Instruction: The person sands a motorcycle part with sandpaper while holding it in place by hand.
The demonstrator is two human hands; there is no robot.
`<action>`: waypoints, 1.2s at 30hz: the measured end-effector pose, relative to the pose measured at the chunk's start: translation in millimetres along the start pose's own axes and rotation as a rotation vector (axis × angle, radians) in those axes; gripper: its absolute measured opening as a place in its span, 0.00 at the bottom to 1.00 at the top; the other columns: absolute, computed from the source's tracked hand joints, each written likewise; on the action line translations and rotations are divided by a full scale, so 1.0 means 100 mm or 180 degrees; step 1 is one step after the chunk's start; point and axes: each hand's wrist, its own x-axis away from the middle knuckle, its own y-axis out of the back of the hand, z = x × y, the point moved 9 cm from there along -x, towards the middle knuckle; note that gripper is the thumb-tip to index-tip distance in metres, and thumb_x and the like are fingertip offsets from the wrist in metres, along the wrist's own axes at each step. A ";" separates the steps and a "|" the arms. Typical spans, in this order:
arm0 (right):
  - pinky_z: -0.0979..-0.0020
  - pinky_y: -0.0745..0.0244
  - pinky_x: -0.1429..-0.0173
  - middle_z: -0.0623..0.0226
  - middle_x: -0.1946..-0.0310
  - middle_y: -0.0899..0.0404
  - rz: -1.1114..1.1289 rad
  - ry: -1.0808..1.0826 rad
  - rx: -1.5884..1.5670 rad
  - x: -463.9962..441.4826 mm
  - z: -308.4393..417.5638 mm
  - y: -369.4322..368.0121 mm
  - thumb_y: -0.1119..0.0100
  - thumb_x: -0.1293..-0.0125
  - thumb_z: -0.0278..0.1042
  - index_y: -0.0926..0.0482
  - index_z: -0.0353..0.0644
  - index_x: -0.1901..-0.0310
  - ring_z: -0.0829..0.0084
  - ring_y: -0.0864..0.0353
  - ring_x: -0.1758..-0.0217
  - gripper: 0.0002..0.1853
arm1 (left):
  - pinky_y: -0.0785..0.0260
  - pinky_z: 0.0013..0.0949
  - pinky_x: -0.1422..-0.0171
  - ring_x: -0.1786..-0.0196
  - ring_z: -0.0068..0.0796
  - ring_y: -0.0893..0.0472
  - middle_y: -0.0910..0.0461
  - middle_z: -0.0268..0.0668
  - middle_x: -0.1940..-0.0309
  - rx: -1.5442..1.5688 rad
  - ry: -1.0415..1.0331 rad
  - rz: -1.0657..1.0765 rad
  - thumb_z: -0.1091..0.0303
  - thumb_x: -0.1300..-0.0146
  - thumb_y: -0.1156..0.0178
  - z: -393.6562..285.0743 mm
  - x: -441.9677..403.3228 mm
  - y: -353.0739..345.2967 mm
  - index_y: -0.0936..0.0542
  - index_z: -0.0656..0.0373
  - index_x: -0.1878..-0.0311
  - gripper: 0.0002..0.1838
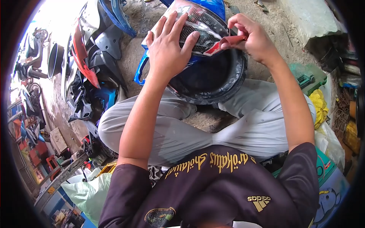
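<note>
A glossy part with a black mesh pattern and red and white marks [203, 28] lies over a round black tub [205, 76] in front of my crossed legs. My left hand [171, 43] rests on the part with its fingers spread. Near the part's right edge, my right hand [247, 38] pinches a curled red strip [232, 39], whose lower end meets the red patch on the part. A blue plastic piece [141, 68] shows beside and behind the tub.
Red, white and grey fairing panels [81, 57] are heaped at the left. A concrete block [310, 19] stands at the upper right, above a green case [308, 78] and a yellow cloth [318, 106]. A pale bag [85, 192] lies at the lower left.
</note>
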 end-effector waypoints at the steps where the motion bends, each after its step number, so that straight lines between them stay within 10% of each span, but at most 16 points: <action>1: 0.69 0.28 0.60 0.71 0.61 0.22 0.0000 0.0327 0.0206 -0.03 0.14 -0.04 0.10 0.45 0.32 0.21 0.43 0.53 0.77 0.22 0.65 0.26 | 0.49 0.72 0.14 0.12 0.53 0.36 0.28 0.41 0.16 0.0011 0.0012 0.0017 0.36 0.22 0.40 0.00 -0.01 0.01 0.24 0.43 0.18 0.36; 21: 0.66 0.25 0.56 0.71 0.54 0.19 0.0218 -0.0113 -0.0305 -0.18 -0.06 0.06 0.07 0.47 0.38 0.20 0.47 0.46 0.75 0.22 0.61 0.32 | 0.53 0.65 0.10 0.11 0.52 0.37 0.30 0.43 0.14 0.0073 0.0121 0.0245 0.38 0.19 0.42 0.02 -0.06 0.02 0.25 0.42 0.16 0.35; 26: 0.74 0.17 0.52 0.71 0.49 0.21 0.0366 0.0225 0.0233 -0.17 0.08 -0.13 0.12 0.41 0.25 0.21 0.44 0.46 0.78 0.12 0.51 0.27 | 0.51 0.70 0.12 0.11 0.52 0.36 0.29 0.42 0.15 0.0113 0.0101 0.0148 0.37 0.21 0.40 0.04 -0.04 0.01 0.24 0.42 0.17 0.35; 31: 0.67 0.23 0.48 0.70 0.58 0.23 0.0376 -0.0664 -0.1689 -0.19 -0.29 -0.13 0.08 0.45 0.35 0.22 0.48 0.44 0.74 0.17 0.54 0.32 | 0.50 0.71 0.13 0.12 0.52 0.36 0.29 0.42 0.15 0.0096 0.0082 0.0110 0.37 0.22 0.40 0.03 -0.03 0.02 0.24 0.41 0.17 0.35; 36: 0.77 0.21 0.49 0.76 0.59 0.28 0.0365 -0.0174 -0.0230 -0.17 -0.05 -0.11 0.10 0.44 0.26 0.24 0.49 0.40 0.77 0.14 0.52 0.34 | 0.51 0.71 0.13 0.12 0.53 0.35 0.29 0.42 0.15 0.0089 0.0071 0.0120 0.37 0.22 0.40 0.02 -0.04 0.00 0.24 0.42 0.18 0.35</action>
